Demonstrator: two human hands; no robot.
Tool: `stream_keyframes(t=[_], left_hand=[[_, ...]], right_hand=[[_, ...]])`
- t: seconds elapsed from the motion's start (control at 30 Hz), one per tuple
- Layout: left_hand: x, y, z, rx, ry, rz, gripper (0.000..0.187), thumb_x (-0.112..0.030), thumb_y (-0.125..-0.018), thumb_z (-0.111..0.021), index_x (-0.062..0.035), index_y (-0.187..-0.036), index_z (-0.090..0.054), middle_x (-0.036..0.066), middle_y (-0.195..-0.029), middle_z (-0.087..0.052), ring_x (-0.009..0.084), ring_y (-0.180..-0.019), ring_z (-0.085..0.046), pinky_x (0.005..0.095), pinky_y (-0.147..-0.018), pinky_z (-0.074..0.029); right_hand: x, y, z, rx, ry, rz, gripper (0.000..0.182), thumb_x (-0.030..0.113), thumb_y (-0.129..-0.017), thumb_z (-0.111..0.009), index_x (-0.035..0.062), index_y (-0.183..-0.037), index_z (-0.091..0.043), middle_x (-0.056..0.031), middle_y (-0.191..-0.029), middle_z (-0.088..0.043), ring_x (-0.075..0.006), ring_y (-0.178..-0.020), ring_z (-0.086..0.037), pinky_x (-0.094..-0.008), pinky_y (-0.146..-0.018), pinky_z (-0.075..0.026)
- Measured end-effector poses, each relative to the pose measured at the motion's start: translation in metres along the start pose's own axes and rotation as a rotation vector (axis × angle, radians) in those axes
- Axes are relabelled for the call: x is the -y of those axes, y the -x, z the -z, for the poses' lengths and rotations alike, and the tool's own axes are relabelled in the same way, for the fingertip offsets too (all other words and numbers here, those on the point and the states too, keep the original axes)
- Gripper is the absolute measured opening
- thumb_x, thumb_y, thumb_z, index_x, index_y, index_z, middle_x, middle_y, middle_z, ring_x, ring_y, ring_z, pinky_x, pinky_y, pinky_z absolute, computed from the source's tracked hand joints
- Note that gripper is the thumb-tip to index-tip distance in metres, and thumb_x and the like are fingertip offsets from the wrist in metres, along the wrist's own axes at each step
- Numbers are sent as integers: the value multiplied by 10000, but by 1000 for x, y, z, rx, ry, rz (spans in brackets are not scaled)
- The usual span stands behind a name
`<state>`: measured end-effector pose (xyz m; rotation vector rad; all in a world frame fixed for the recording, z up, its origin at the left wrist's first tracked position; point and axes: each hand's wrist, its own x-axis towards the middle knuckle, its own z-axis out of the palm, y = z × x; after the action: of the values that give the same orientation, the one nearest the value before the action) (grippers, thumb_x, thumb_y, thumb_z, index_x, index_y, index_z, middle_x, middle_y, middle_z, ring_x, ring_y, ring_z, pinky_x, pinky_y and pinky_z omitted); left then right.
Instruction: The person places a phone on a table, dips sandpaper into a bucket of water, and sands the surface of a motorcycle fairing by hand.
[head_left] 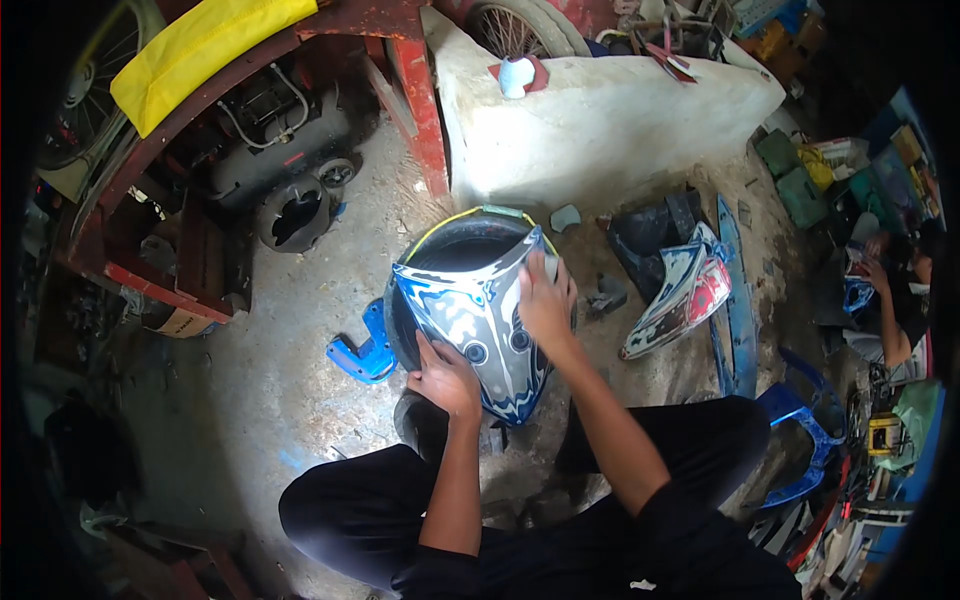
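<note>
A motorcycle front fairing (460,300), blue with patches sanded to grey and white, rests over a dark bucket (455,240) between my knees. Its pointed end faces me. My left hand (447,382) grips the fairing's left edge, fingers curled over it. On the upper right corner, my right hand (546,305) presses with bent fingers around a small pale piece, perhaps sandpaper; the hand hides most of it. Two round holes show in the fairing's middle. Beside the bucket on the left lies a blue plastic part (365,345).
A low white wall (600,130) stands ahead, and a red frame (415,100) at left shelters a compressor (290,150). Right of the bucket lie a partly sanded panel (680,290) and a long blue strip (735,300). Another person's arm (890,315) shows at far right.
</note>
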<state>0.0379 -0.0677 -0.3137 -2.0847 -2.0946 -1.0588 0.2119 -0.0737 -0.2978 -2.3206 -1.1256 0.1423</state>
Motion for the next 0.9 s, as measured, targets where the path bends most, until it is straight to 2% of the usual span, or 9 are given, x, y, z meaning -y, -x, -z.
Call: stream_keyframes(t=[0.03, 0.13, 0.27, 0.33, 0.53, 0.63, 0.7, 0.83, 0.9], left_hand=[[0, 0, -2, -30, 41, -1, 347, -146, -1000, -556, 34, -1273, -669, 192, -968, -762, 321, -630, -522, 419, -807, -392], [0, 0, -1, -16, 41, 2, 333, -124, -991, -562, 36, -1264, -665, 187, -983, -763, 320, -631, -541, 410, -789, -389], [1, 1, 2, 73, -17, 31, 321, -110, -982, -571, 38, -1251, -662, 186, -979, -761, 324, -639, -581, 408, -782, -399], [0, -2, 0, 14, 14, 13, 321, -109, -981, -572, 38, -1251, -663, 186, -969, -760, 325, -645, -586, 408, -781, -399], [-3, -3, 6, 29, 91, 43, 350, -137, -998, -552, 41, -1287, -638, 186, -972, -757, 314, -689, -615, 403, -806, -380], [-1, -1, 2, 1, 67, 17, 346, -132, -1001, -547, 39, -1287, -639, 183, -963, -757, 312, -694, -619, 400, -806, -380], [-6, -2, 10, 89, 38, 51, 343, -130, -1003, -542, 38, -1285, -640, 185, -973, -758, 311, -699, -623, 403, -814, -385], [-4, -3, 8, 47, 68, 55, 345, -146, -1005, -542, 37, -1277, -651, 186, -990, -760, 318, -687, -618, 407, -818, -388], [-4, -4, 7, 51, 61, 72, 348, -158, -1008, -540, 35, -1271, -662, 190, -1015, -762, 326, -675, -615, 411, -819, -391]], right_hand=[[2, 17, 1, 13, 17, 42, 564, 381, -1073, -390, 81, -1550, -413, -146, -1599, -431, -483, -1469, -328, -695, -1174, -189], [3, 26, -2, -28, 63, 48, 561, 390, -1073, -391, 85, -1544, -420, -144, -1597, -435, -480, -1472, -324, -708, -1160, -208], [-8, -39, -12, -52, 18, -37, 563, 407, -1072, -393, 97, -1541, -432, -129, -1608, -423, -470, -1481, -316, -718, -1148, -220], [-3, -59, -4, 18, 2, -97, 567, 420, -1073, -393, 111, -1547, -431, -122, -1622, -403, -453, -1490, -310, -715, -1153, -213], [8, 42, -4, 14, 58, 30, 574, 418, -1077, -372, 90, -1545, -427, -130, -1617, -406, -434, -1491, -320, -705, -1145, -224], [4, 7, -9, -19, 24, 22, 567, 395, -1083, -352, 67, -1539, -426, -151, -1609, -409, -462, -1453, -358, -617, -1159, -269], [-11, -43, -21, -34, -106, 56, 556, 364, -1090, -338, 49, -1542, -412, -174, -1606, -401, -491, -1403, -398, -516, -1158, -312], [-4, -60, -7, 72, -106, 46, 532, 327, -1090, -351, 16, -1510, -448, -210, -1581, -423, -502, -1359, -425, -481, -1155, -331], [-15, -25, -26, -166, -72, 190, 513, 300, -1084, -381, -12, -1477, -487, -236, -1541, -468, -483, -1353, -443, -500, -1172, -317]])
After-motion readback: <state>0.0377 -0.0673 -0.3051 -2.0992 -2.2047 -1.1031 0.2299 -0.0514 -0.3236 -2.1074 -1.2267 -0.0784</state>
